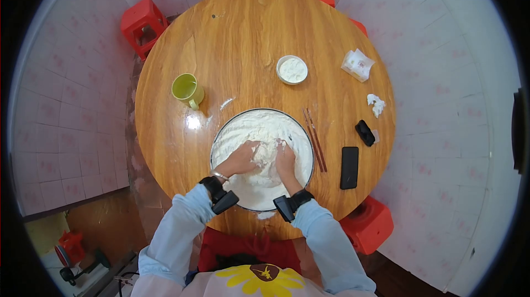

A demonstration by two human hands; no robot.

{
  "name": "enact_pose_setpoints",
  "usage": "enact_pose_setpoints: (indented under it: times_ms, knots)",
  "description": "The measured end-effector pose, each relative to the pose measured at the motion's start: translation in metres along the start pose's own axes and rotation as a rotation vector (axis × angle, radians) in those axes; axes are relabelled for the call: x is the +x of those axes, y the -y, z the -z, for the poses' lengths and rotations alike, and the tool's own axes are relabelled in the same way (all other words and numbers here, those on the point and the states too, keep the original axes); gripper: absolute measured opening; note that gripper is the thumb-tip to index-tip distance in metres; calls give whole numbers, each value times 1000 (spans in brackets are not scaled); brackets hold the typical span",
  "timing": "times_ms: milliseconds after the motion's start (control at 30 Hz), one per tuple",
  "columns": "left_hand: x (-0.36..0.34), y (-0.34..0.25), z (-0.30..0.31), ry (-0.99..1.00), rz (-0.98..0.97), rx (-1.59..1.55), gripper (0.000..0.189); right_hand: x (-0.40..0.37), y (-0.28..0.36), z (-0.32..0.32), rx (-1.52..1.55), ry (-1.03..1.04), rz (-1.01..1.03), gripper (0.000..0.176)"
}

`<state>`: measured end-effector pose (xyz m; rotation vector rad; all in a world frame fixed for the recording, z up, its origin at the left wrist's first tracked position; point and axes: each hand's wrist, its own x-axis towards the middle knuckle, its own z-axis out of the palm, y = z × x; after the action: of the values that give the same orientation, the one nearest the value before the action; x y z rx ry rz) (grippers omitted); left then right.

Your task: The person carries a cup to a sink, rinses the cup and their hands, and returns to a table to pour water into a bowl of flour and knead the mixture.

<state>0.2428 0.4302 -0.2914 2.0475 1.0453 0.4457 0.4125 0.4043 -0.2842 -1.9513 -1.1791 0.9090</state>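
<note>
A wide basin with a dark rim [211, 156] stands near the front edge of the round table, full of white flour [237, 127]. In its middle lies a rough, crumbly lump of dough [265, 153], partly covered by my hands. My left hand [241, 158] has its fingers curled into the left side of the lump. From the right, my right hand [285, 163] is closed around the other side. Flour coats the fingers, and the fingertips are hidden in the dough. Both wrists wear black devices.
Beyond the basin stand a green mug [187, 90] and a white bowl of flour [291, 69]. Brown chopsticks [316, 141] lie right of it, then a black phone [349, 168], a black case [364, 132], crumpled tissue [376, 105] and a tissue pack [358, 65]. Red stools [144, 25] surround the table.
</note>
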Motion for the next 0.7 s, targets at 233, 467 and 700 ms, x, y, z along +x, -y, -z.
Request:
enact_pose_setpoints:
  times_ms: [233,467,700]
  knots:
    - [-52,-50,7,-72,44,-289,60,-39,30,37,-30,300,11,31]
    - [-88,-76,-1,-109,48,-82,81,-84,31,27,-374,116,581,27]
    - [-91,-69,-13,-7,185,39,82,-87,14,12,-400,134,678,34]
